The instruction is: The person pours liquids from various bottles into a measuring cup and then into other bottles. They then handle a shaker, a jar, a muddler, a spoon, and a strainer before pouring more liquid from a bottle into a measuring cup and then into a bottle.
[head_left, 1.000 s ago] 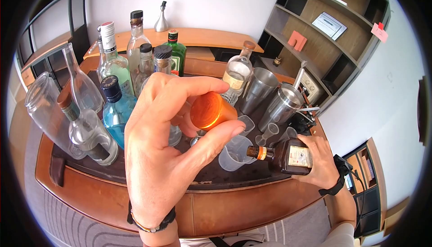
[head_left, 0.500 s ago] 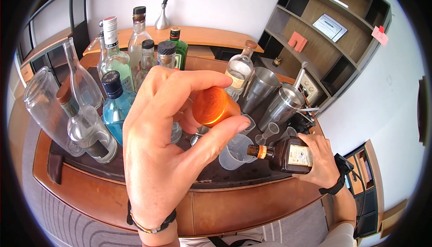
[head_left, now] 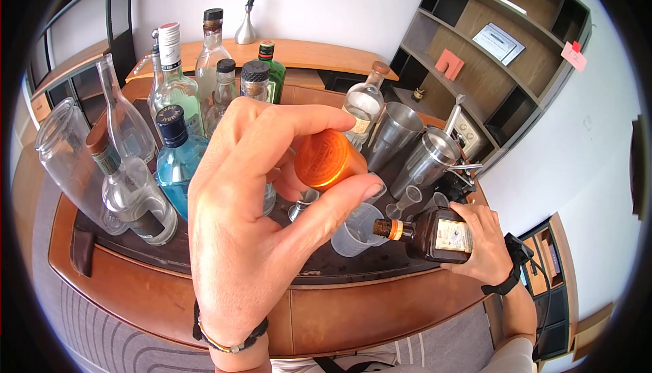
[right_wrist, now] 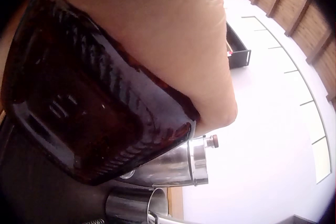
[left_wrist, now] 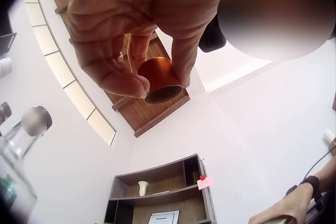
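Note:
Raised close to the head camera, my left hand (head_left: 244,217) pinches an orange bottle cap (head_left: 331,160) between thumb and index finger, its flat top facing me. In the left wrist view the same cap (left_wrist: 160,79) shows its hollow open end. My right hand (head_left: 483,244) grips a dark brown square bottle (head_left: 435,235) round its body, tipped on its side over the table. Its uncapped neck (head_left: 390,229) points left, toward a clear plastic measuring jug (head_left: 353,230). The bottle's ridged base (right_wrist: 89,103) fills much of the right wrist view.
Several glass bottles crowd the left, among them a blue bottle (head_left: 178,169) and a green bottle (head_left: 274,71). Behind the jug stand a metal shaker tin (head_left: 396,132), a second metal tin (head_left: 428,159) holding tools, and a small clear jigger (head_left: 405,201). The brown leather edge (head_left: 339,319) runs along the front.
The left hand and orange cap have shifted slightly right, and the cap's top has turned more toward the camera. The right hand keeps the brown bottle tipped in nearly the same place.

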`<action>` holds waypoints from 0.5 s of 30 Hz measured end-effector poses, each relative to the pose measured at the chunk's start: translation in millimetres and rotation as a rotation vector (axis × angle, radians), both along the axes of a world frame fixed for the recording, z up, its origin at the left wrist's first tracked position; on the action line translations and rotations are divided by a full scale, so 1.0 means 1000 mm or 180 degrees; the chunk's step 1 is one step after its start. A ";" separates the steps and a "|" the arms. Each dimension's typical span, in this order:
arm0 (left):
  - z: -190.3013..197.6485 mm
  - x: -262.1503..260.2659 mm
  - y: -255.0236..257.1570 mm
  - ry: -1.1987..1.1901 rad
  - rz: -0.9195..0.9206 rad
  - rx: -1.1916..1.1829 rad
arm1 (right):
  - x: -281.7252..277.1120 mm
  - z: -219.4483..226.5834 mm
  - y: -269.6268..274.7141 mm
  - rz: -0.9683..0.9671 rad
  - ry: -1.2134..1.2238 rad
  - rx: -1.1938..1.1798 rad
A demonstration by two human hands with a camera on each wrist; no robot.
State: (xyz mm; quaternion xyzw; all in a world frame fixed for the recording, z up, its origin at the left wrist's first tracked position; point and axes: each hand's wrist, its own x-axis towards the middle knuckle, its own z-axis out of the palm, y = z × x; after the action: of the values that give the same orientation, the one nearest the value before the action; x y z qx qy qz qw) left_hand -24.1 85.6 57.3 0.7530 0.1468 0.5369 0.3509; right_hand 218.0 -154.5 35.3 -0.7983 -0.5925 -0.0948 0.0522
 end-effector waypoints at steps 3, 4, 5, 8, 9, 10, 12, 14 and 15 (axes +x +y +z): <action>0.000 0.000 0.000 0.0007 0.0005 0.0000 | -0.001 0.001 0.000 0.0045 -0.0027 0.0001; 0.000 0.000 0.000 0.0008 0.0003 -0.0010 | -0.001 0.001 0.000 0.0038 -0.0030 0.0007; 0.001 0.000 0.000 0.0010 0.0001 -0.0020 | -0.001 0.001 -0.001 0.0031 -0.0034 0.0012; 0.000 0.000 0.000 0.0020 0.0015 0.0011 | -0.001 0.000 -0.002 0.0036 -0.0024 0.0034; 0.000 0.000 0.000 0.0027 0.0014 0.0013 | -0.001 0.000 -0.002 0.0031 -0.0026 0.0036; 0.000 0.000 0.000 0.0040 0.0003 0.0003 | -0.001 0.001 -0.002 0.0025 -0.0027 0.0040; 0.000 0.001 0.000 0.0068 0.0010 -0.0012 | -0.001 0.000 -0.003 0.0024 -0.0024 0.0051; 0.000 0.002 0.000 0.0097 0.0035 -0.0012 | 0.000 -0.001 -0.005 0.0030 -0.0016 0.0066; 0.000 0.003 0.000 0.0109 0.0044 -0.0007 | 0.000 -0.001 -0.005 0.0024 -0.0011 0.0066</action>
State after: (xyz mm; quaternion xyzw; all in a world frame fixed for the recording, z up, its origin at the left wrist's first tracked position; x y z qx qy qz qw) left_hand -21.2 85.2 57.2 0.7607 0.1586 0.5262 0.3454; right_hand 218.0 -159.4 34.1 -0.7953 -0.5946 -0.1022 0.0599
